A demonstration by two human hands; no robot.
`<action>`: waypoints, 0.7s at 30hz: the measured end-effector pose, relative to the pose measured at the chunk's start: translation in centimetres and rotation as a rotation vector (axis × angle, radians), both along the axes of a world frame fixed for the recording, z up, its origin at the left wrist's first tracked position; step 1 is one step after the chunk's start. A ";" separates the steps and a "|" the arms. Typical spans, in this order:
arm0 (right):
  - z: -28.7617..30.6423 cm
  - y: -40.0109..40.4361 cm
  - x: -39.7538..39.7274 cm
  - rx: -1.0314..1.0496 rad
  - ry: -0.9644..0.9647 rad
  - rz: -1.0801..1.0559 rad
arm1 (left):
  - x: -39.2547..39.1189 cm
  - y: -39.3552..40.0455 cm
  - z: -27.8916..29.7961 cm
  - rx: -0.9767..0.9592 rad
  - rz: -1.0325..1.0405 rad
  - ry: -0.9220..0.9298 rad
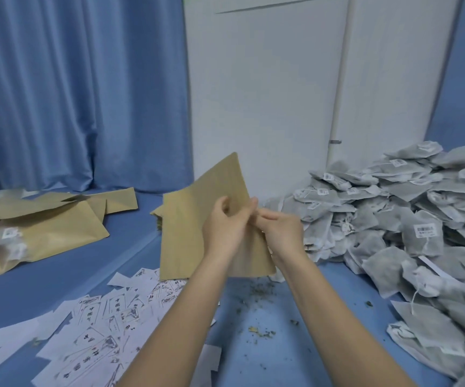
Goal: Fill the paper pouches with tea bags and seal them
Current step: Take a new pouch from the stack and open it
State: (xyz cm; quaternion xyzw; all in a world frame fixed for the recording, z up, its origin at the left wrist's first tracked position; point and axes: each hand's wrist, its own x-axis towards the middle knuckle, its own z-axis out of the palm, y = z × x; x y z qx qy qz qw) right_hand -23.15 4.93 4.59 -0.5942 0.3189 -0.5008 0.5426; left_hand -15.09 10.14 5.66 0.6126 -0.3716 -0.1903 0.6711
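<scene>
Paper pouch (pixel 186 219), held upright: left hand (pixel 223 224) pinches its right edge, right hand (pixel 281 230) pinches alongside; part the mouth between fingertips, tea bags (pixel 393 213) heaped beyond the right fingers.

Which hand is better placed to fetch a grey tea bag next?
The right hand: the heap of grey tea bags lies just beside it, while the left hand grips the brown paper pouch.

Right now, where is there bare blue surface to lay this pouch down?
Bare blue lies between the filled pouches at left and the held pouch. A crumb-strewn strip runs between the paper labels and the tea bag heap. The right side is crowded with tea bags.
</scene>
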 end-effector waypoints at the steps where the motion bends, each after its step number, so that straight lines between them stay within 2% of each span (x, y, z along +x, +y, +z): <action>1: -0.1 0.2 -0.1 -0.040 0.048 -0.005 | -0.3 -0.4 0.1 -0.003 0.066 0.007; 4: -0.5 0.3 -0.4 -0.106 0.114 0.007 | -0.9 -0.8 -0.1 -0.078 0.165 0.097; 9: -0.7 -0.3 -0.8 -0.049 0.082 0.060 | -1.1 -0.4 -1.1 -0.223 0.079 0.236; 13: -0.5 -0.6 -1.2 0.112 -0.027 0.303 | -0.5 -0.2 -1.5 -0.224 -0.003 0.025; 16: 0.1 -1.2 -1.6 0.251 -0.011 0.422 | 0.0 0.3 -1.4 -0.218 -0.131 -0.007; 19: 0.6 -1.1 -2.0 0.381 -0.112 0.474 | 0.4 0.8 -1.4 -0.182 -0.215 -0.042; 21: 0.5 -0.6 -2.1 0.237 -0.057 0.364 | 0.3 0.6 -1.3 -0.102 -0.112 -0.189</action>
